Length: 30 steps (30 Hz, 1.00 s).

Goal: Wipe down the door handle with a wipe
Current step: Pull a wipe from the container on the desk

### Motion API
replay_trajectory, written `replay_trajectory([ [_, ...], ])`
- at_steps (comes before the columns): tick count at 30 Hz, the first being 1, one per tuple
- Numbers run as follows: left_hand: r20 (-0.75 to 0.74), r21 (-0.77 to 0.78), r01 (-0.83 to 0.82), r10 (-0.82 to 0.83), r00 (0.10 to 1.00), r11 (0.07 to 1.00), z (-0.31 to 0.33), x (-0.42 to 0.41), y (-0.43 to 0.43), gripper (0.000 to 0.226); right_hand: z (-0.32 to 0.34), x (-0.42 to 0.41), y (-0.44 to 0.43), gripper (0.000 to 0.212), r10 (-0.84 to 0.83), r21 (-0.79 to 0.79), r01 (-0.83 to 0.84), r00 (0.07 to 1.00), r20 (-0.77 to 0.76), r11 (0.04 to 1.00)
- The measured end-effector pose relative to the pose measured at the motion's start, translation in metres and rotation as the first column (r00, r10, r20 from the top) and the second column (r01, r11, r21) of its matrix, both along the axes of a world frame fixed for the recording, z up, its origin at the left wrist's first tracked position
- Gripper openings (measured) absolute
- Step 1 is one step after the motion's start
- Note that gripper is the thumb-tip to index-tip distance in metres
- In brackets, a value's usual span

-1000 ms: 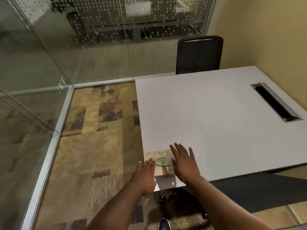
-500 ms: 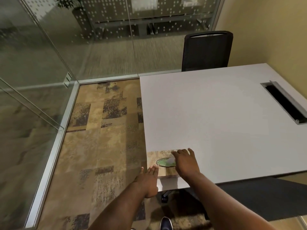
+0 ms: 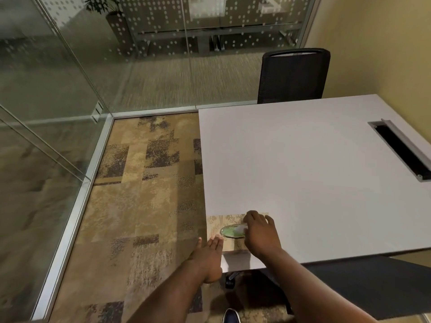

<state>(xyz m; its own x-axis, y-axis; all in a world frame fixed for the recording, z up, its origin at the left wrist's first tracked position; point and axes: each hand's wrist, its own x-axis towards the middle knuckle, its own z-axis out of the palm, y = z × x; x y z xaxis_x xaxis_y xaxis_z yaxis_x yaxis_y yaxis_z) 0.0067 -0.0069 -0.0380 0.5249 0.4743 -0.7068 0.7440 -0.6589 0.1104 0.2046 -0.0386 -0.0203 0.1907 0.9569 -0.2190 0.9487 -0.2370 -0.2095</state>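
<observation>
Down at the white table's [image 3: 303, 171] near corner, the right hand [image 3: 261, 234] pinches a white wipe [image 3: 240, 229] at the patterned pack's [image 3: 224, 223] green oval opening; the left hand [image 3: 207, 257] lies flat, fingers extended, beside it.

A white desk [image 3: 314, 173] fills the right side, with a dark cable slot [image 3: 401, 148] cut near its far edge. A black mesh chair [image 3: 292, 76] stands behind it against a yellow wall [image 3: 382, 43]. Patchy tan and brown carpet [image 3: 144, 206] runs left to glass partitions [image 3: 70, 66] with white dots; a potted plant [image 3: 105, 10] shows beyond.
</observation>
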Motion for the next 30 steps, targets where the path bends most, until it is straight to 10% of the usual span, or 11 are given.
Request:
replay_trajectory([
  [8,-0.002,-0.010,-0.004,0.004,1.000,1.000,-0.001,-0.002,0.001,0.089,0.003,-0.004,0.000,0.034,-0.078,0.054,0.075,0.996,0.046,0.996],
  [20,0.187,-0.036,-0.194,0.197,0.962,0.980,0.032,0.002,0.007,0.079,0.051,-0.021,0.022,0.010,-0.022,0.341,0.241,0.843,-0.537,0.909],
  [25,0.573,-0.156,-0.634,0.592,0.566,0.757,0.070,-0.006,0.030,0.060,0.070,-0.040,0.044,0.013,0.027,0.390,0.280,0.783,-0.621,0.877],
  [30,0.661,-0.542,-0.649,0.748,0.065,0.534,0.116,-0.019,0.056,0.025,0.092,-0.073,0.070,0.014,0.132,0.438,0.204,0.772,-0.622,0.875],
])
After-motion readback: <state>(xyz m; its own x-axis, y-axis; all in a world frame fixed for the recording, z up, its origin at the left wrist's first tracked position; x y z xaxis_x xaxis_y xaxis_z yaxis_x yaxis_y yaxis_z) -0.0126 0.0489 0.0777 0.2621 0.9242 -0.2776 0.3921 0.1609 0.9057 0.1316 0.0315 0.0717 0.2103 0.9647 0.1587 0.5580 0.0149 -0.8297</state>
